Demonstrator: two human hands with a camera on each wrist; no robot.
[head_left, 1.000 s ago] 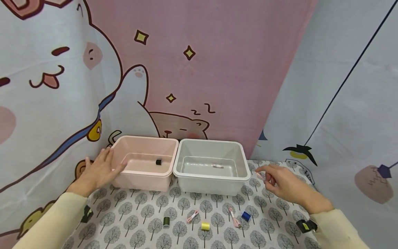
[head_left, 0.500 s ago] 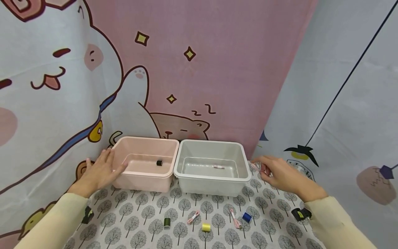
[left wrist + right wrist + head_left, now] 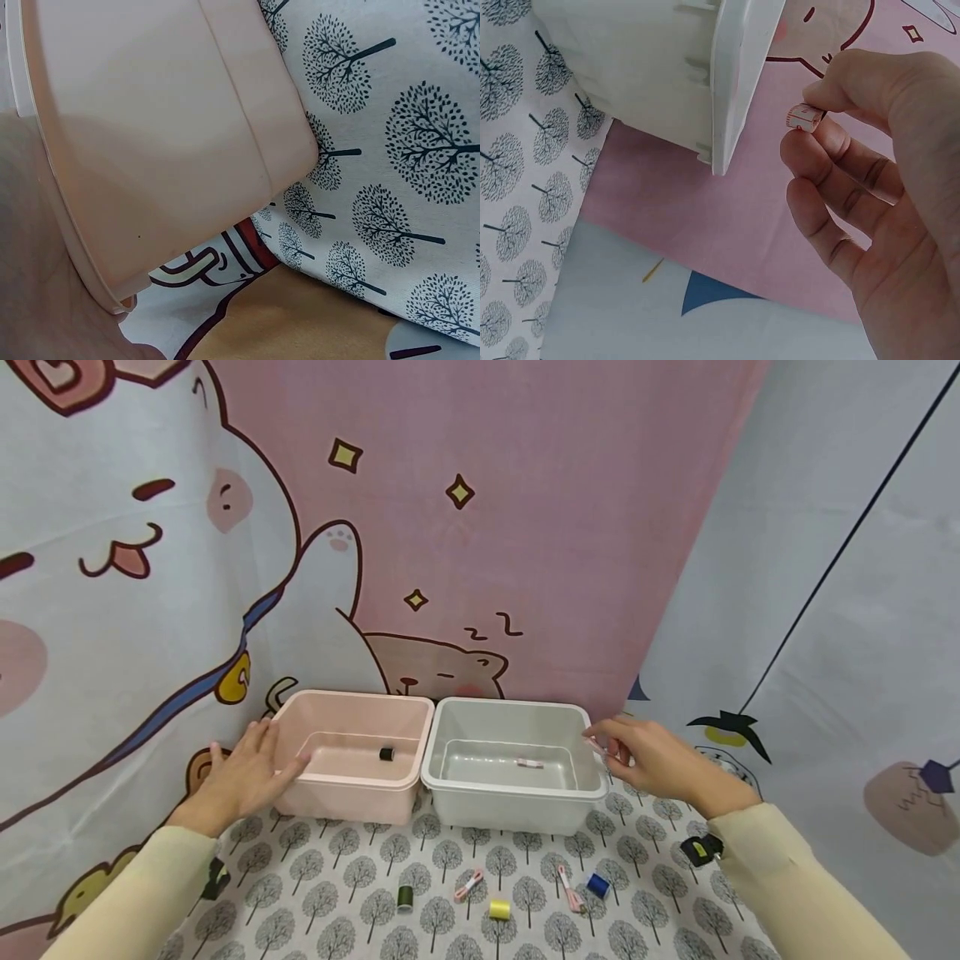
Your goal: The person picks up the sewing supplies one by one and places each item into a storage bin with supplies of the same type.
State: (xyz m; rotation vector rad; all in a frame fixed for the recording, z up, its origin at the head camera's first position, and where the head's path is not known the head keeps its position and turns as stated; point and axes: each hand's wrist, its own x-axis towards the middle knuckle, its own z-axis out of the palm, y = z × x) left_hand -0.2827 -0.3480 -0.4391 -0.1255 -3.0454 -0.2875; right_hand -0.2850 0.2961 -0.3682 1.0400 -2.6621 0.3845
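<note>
"ZZ" lettering (image 3: 508,625) on backdrop (image 3: 570,527) | pink bin (image 3: 345,800): black spool (image 3: 386,753) | grey bin (image 3: 513,812): pale strip (image 3: 529,763) | your left hand (image 3: 243,777) spread against pink bin; your right hand (image 3: 648,760) pinches red-marked tape (image 3: 805,118) by grey bin's right rim

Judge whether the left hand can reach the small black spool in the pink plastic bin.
Probably yes: the bin is open-topped, nothing covers the spool, and the left hand rests at the bin's left end.
</note>
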